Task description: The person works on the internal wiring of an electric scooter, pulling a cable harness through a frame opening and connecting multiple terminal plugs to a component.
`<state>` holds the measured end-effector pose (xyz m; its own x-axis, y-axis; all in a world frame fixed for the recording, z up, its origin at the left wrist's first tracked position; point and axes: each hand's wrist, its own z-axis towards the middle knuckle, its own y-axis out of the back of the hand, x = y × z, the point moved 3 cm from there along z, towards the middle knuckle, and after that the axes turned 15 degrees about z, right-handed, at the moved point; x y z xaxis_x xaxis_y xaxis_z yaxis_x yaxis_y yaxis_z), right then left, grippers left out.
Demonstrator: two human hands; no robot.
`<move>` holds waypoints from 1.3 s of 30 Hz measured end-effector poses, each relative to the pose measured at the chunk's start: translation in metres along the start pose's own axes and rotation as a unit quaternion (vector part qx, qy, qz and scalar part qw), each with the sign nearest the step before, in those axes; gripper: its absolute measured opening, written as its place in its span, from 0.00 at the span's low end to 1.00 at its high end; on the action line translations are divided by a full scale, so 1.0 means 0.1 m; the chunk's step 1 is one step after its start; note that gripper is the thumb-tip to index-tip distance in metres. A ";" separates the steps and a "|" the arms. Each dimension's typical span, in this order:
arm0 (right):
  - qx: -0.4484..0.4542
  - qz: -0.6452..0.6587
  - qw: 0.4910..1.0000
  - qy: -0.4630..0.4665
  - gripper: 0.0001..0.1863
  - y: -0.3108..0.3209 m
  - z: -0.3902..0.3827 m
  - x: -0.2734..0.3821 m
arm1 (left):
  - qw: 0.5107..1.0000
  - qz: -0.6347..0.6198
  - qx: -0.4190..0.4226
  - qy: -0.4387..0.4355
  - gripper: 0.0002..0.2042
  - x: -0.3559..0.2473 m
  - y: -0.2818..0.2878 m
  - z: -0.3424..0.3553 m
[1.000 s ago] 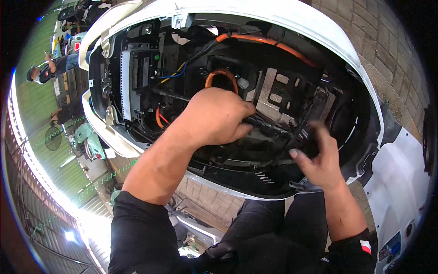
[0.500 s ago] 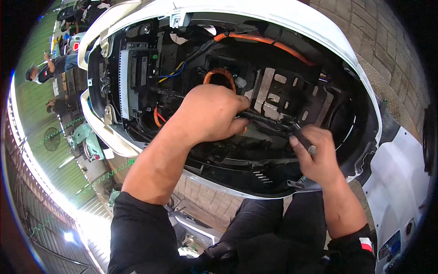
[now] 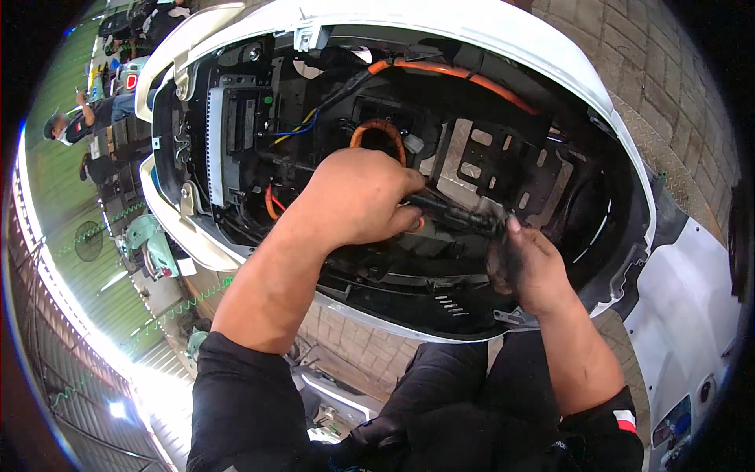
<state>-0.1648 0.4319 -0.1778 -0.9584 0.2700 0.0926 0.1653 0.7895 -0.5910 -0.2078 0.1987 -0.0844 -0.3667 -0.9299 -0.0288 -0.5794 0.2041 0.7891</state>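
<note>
Black cable harness (image 3: 452,214) runs across the open scooter body (image 3: 503,31), between both hands. Left hand (image 3: 358,197) has its grip closed around it near the orange cable loop (image 3: 377,130); right hand (image 3: 527,263), lower and further right 1 second ago, now pinches the connector end, taking up the slack.

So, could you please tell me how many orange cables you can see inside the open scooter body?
2: a long orange cable along the top edge, and an orange loop above the left hand. Others may be hidden.
</note>
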 end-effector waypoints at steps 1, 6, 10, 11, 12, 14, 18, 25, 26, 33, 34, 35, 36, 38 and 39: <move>0.002 0.000 1.000 0.000 0.15 0.00 -0.01 0.01 | 1.000 0.001 0.000 0.001 0.12 0.01 0.01 -0.01; -0.032 -0.245 0.845 0.474 0.12 -0.18 -0.20 0.35 | 0.999 0.000 0.038 0.029 0.13 0.01 0.07 0.01; 0.049 -0.372 0.889 0.261 0.11 -0.21 -0.15 0.29 | 0.998 -0.003 0.053 0.025 0.12 0.03 0.04 -0.03; 0.077 -0.162 0.977 0.113 0.11 -0.12 -0.09 0.23 | 0.999 -0.009 0.029 0.021 0.12 0.03 0.03 -0.03; 0.099 0.060 0.992 -0.043 0.11 -0.06 -0.07 0.17 | 1.000 -0.015 0.005 0.017 0.12 0.04 0.03 -0.03; 0.140 0.072 0.985 -0.070 0.11 -0.01 -0.09 0.14 | 1.000 -0.005 -0.012 0.021 0.12 0.05 0.02 -0.02; -0.017 -0.322 0.863 0.388 0.13 -0.05 -0.15 0.36 | 0.999 0.008 -0.015 0.039 0.11 0.06 0.04 -0.04; -0.007 -0.443 0.818 0.367 0.19 -0.23 -0.22 0.39 | 0.999 -0.010 0.017 0.043 0.13 0.05 0.07 -0.04; -0.006 -0.443 0.818 0.367 0.19 -0.22 -0.18 0.38 | 0.999 -0.013 0.021 0.043 0.13 0.06 0.05 -0.04; 0.017 -0.384 0.881 0.277 0.12 -0.14 -0.03 0.21 | 0.998 -0.003 0.025 0.050 0.12 0.09 0.03 -0.06; -0.054 -0.290 0.927 0.230 0.13 -0.05 -0.01 0.13 | 0.999 -0.003 0.024 0.049 0.12 0.09 0.02 -0.05; -0.131 -0.178 0.955 0.196 0.14 0.04 -0.02 0.04 | 0.999 -0.001 0.016 0.050 0.13 0.10 0.02 -0.04; -0.133 -0.178 0.955 0.197 0.14 0.07 -0.04 0.10 | 0.999 0.001 0.007 0.050 0.13 0.10 0.02 -0.03; -0.027 -0.350 0.844 0.406 0.16 -0.07 -0.17 0.37 | 0.999 0.003 0.013 0.053 0.13 0.08 0.03 -0.02; -0.019 -0.366 0.839 0.403 0.16 -0.07 -0.18 0.39 | 0.998 0.003 0.017 0.053 0.13 0.08 0.04 -0.01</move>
<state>-0.1998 0.4466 -0.1555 -0.3398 -0.0215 0.9402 -0.3757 0.9196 -0.1148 -0.2120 0.1919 -0.0810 -0.2918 -0.9555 0.0430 -0.6030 0.2187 0.7672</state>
